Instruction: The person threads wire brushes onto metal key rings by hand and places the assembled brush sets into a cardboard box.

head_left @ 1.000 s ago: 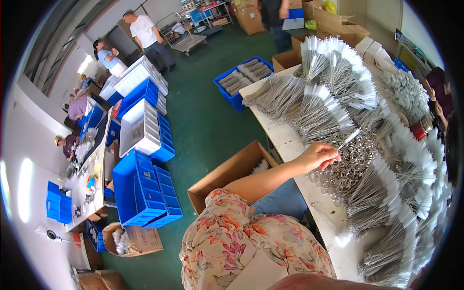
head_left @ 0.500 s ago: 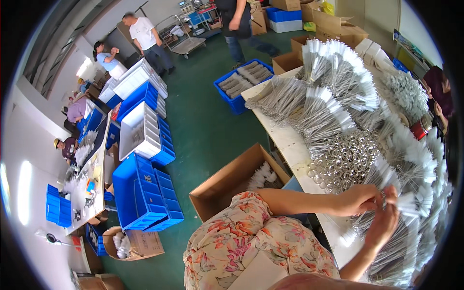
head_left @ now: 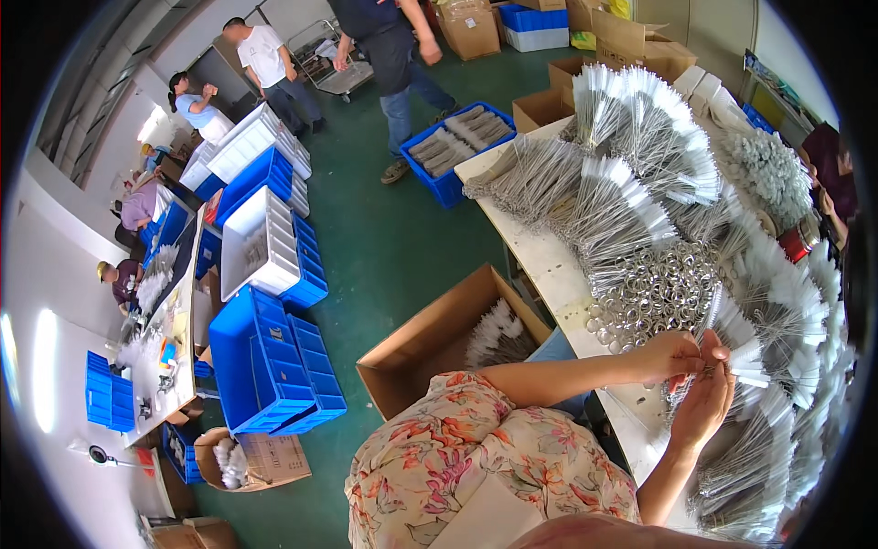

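Above the near end of the table, my two hands meet with fingers touching. My left hand point(head_left: 672, 357) is closed in a pinch against the fingertips of the other; what it pinches is too small to make out. My right hand point(head_left: 702, 403) is closed around thin wire-stemmed brushes point(head_left: 748, 364), whose white bristle heads stick out to the right past the fingers. Just beyond the hands lies a heap of shiny metal rings point(head_left: 651, 295). Bundles of wire brushes point(head_left: 622, 215) with white tips fan out around it, and more brushes point(head_left: 754, 457) lie right of my right forearm.
An open cardboard box point(head_left: 430, 343) with white-tipped brushes stands beside the table point(head_left: 553, 279). A blue crate point(head_left: 457, 151) of brush bundles sits on the floor. Stacked blue bins point(head_left: 261, 366) line the left. A person point(head_left: 389, 73) walks behind the crate; other people are further back.
Both hands have shifted slightly left and away from me, still together, with the white bristle heads at their right. The walking person has moved left, past the blue crate.
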The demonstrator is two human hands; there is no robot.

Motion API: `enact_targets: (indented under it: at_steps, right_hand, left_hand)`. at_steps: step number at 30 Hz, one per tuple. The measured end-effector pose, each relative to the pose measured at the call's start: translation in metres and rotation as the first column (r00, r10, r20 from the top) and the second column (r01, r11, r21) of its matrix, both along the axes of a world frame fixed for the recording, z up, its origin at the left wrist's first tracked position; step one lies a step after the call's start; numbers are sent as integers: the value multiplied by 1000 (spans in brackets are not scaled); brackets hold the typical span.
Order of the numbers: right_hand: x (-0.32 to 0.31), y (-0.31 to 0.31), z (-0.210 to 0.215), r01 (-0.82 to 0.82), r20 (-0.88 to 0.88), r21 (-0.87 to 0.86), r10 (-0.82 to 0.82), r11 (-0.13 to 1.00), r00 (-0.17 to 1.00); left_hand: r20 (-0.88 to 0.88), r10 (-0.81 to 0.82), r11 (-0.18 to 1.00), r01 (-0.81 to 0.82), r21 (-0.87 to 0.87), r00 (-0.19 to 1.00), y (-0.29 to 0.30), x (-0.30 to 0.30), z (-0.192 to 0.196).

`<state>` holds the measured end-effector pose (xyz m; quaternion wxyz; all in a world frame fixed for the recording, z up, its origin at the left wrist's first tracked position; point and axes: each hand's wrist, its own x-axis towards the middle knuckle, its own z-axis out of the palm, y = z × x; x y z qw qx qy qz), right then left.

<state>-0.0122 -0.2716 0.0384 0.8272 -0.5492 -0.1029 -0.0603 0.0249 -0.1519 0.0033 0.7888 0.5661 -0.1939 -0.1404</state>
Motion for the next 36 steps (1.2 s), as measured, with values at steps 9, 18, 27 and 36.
enact_targets:
  at_steps: [9, 18, 27, 36]
  right_hand:
    - [1, -7, 7, -49, 47, 86, 45, 995, 998]
    - [1, -2, 12, 134, 54, -262, -124, 956, 991]
    - [-14, -5, 11, 545, 341, -500, -425, 673, 838]
    - [3, 33, 4, -30, -207, 246, 83, 969, 975]
  left_hand:
    - [632, 91, 911, -320, 258, 770, 7, -9, 7]
    - [193, -87, 973, 41, 226, 977, 17, -20, 36]
    - [221, 280, 929, -205, -309, 934, 20, -8, 17]
    - [753, 461, 762, -644, -65, 469, 17, -17, 8]
